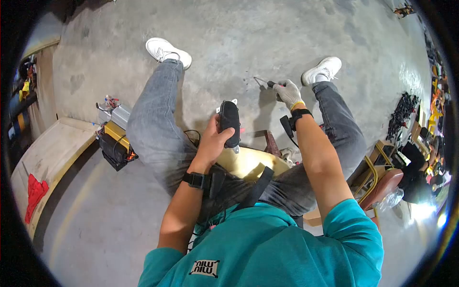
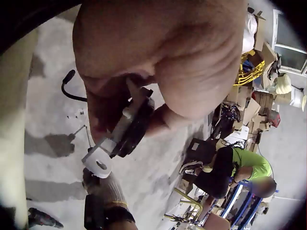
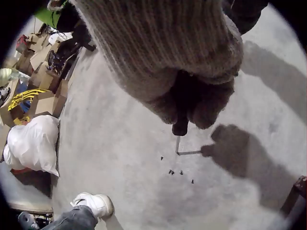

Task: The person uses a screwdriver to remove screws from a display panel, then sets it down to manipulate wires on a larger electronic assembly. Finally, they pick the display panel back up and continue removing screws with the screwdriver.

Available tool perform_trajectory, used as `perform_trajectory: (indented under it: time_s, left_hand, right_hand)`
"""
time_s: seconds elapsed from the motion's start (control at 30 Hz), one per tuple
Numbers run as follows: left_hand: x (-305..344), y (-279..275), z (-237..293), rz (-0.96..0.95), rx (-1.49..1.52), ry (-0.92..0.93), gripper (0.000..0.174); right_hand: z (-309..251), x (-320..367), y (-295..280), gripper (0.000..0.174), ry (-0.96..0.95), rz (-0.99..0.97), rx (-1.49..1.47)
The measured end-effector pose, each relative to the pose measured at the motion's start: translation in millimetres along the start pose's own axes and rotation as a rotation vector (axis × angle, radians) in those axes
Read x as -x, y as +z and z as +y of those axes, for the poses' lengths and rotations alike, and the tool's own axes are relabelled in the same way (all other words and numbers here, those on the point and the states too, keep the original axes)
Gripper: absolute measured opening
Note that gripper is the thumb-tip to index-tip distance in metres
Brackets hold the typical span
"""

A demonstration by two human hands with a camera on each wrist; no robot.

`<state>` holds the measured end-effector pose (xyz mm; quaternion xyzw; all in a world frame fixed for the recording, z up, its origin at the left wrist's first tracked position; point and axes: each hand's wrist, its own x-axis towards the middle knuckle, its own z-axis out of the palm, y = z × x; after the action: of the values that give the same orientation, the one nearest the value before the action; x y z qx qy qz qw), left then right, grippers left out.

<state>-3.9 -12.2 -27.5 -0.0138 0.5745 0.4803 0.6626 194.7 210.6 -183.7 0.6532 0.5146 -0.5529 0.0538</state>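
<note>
A black oblong part (image 1: pixel 229 123) with light metal tabs at its ends is gripped in the bare left hand (image 1: pixel 212 143), thumb across its face. In the left wrist view a metal tab with a slot (image 2: pixel 98 163) sticks out beyond the fingers. The right hand (image 1: pixel 289 93), in a knitted glove, holds a screwdriver by its dark handle (image 3: pixel 180 127). Its thin shaft (image 3: pixel 178 143) points down at the floor, apart from the black part.
Several small dark screws (image 3: pixel 171 172) lie on the concrete floor (image 3: pixel 120 158). A pale board (image 1: pixel 248 162) is between the thighs. A drill (image 2: pixel 44 218) shows in the left wrist view, as does a person in a bright green shirt (image 2: pixel 252 165) beside boxes.
</note>
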Motion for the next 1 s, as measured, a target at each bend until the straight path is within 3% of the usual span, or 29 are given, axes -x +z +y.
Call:
perform_trajectory:
  time_s: [0.13,0.27,0.37,0.43,0.5,0.6,0.87,1.0]
  left_hand:
    - [2,3,4,0.038,0.02,-0.025,0.066]
    - [7,14,10,0.058,0.007,0.037,0.062]
    - [0,6,4,-0.05,-0.056,0.157,0.051]
    - [-4,0,-1,-0.129,-0.182,0.122,0.035]
    - [-4,3,-5,-0.116,-0.159,0.188,0.026]
    - [-7,3,0,-0.075,-0.115,0.114,0.018]
    - [-8,0,-9,-0.073,-0.043,0.229,0.022]
    - [-2,1,-6,-0.067,-0.01,0.215,0.022]
  right_hand:
    - [6,-4,2,0.044,-0.01,0.017,-0.015]
    - [-12,19,-16,0.039,0.023,-0.01,-0.063]
    - [-27,43,-32,0.04,0.0,-0.061,-0.07]
    - [-35,65,-42,0.044,-0.097,-0.081,-0.175]
    - [-42,92,-55,0.043,-0.132,-0.097,-0.204]
    - [-64,150,-71,0.039,-0.201,-0.19,-0.325]
    - [-64,262,-80,0.042,-0.317,-0.194,-0.287]
    - [-49,277,-73,0.043,-0.373,-0.226,-0.356]
